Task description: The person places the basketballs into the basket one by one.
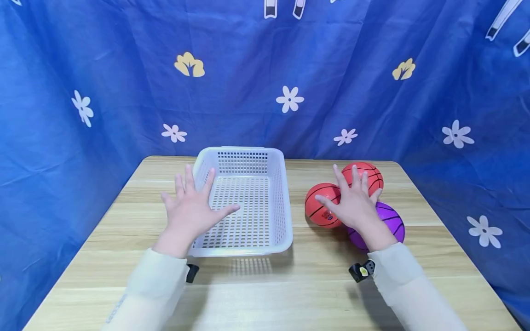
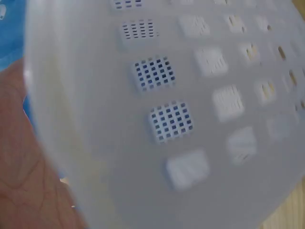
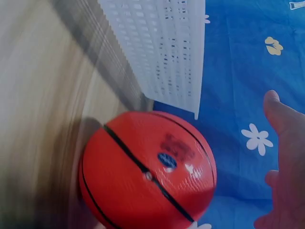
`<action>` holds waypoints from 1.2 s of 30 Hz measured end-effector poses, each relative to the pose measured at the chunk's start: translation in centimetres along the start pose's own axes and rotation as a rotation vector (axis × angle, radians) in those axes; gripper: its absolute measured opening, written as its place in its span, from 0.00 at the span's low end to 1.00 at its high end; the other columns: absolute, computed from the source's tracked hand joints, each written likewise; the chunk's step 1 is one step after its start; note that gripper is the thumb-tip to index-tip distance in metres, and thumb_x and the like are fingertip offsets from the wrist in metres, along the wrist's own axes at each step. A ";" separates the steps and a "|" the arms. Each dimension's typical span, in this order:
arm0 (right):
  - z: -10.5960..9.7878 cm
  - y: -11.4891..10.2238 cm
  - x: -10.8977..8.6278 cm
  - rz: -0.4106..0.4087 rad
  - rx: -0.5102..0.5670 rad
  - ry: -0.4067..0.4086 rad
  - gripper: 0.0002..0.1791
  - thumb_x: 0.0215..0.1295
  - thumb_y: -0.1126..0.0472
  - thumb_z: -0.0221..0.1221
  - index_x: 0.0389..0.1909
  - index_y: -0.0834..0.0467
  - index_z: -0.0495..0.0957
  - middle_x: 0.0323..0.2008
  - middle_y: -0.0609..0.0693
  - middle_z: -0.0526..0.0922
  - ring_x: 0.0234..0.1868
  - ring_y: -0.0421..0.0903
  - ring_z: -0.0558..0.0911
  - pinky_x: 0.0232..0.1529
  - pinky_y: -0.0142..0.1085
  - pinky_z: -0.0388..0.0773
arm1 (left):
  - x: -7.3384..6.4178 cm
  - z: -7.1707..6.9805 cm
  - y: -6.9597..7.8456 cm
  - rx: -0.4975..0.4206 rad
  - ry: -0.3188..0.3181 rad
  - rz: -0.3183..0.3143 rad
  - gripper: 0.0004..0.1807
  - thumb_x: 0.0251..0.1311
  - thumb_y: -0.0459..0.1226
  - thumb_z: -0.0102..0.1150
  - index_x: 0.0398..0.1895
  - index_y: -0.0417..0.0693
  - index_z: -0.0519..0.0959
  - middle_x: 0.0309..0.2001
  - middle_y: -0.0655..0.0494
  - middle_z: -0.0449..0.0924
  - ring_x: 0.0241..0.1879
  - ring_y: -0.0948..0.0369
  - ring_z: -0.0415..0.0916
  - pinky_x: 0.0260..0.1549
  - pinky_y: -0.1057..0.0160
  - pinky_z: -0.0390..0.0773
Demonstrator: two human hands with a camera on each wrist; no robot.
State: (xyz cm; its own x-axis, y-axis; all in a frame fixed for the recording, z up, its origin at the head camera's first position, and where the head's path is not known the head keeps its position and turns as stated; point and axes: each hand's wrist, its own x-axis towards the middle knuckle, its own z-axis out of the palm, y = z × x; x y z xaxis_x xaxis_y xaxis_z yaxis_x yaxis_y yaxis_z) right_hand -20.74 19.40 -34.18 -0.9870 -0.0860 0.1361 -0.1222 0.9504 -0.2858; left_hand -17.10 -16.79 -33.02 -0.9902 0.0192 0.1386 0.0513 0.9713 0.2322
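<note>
In the head view, my left hand [image 1: 190, 209] spreads its fingers over the left side of a white plastic basket [image 1: 287, 211], holding nothing. The basket's perforated wall [image 2: 114, 157] fills most of the left wrist view, with part of the palm at the left edge. My right hand [image 1: 356, 207], fingers also spread, hovers above a group of small basketballs. Two are red: one [image 1: 320, 214] at the left of the hand, another [image 1: 367, 170] behind its fingertips. A purple ball [image 1: 391, 218] is partly hidden beneath the hand and wrist. In the right wrist view the nearer red ball [image 3: 147, 171] stands apart from the fingers.
Basket and balls rest on a light wood-grain table [image 1: 265, 294]. A blue curtain [image 1: 240, 101] with white flowers hangs behind the table and along both sides. Each wrist wears a black camera [image 1: 361, 271], seen below the right cuff.
</note>
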 end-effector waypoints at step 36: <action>-2.9 10.3 -2.9 0.092 0.087 -0.015 0.55 0.59 0.29 0.51 0.76 0.50 0.36 0.69 0.75 0.38 0.64 0.80 0.44 0.51 0.79 0.44 | 0.5 -1.5 -8.8 -0.087 -0.061 -0.046 0.61 0.48 0.74 0.47 0.76 0.52 0.35 0.71 0.32 0.20 0.68 0.32 0.25 0.54 0.23 0.37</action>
State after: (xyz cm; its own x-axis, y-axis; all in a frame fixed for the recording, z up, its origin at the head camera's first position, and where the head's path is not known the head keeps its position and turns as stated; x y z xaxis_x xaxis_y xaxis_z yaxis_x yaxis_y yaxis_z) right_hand -18.82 30.27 -34.74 -0.9958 -0.0051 0.0913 -0.0393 0.9252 -0.3775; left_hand -17.88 -25.66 -33.59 -0.9977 -0.0085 0.0677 0.0137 0.9472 0.3203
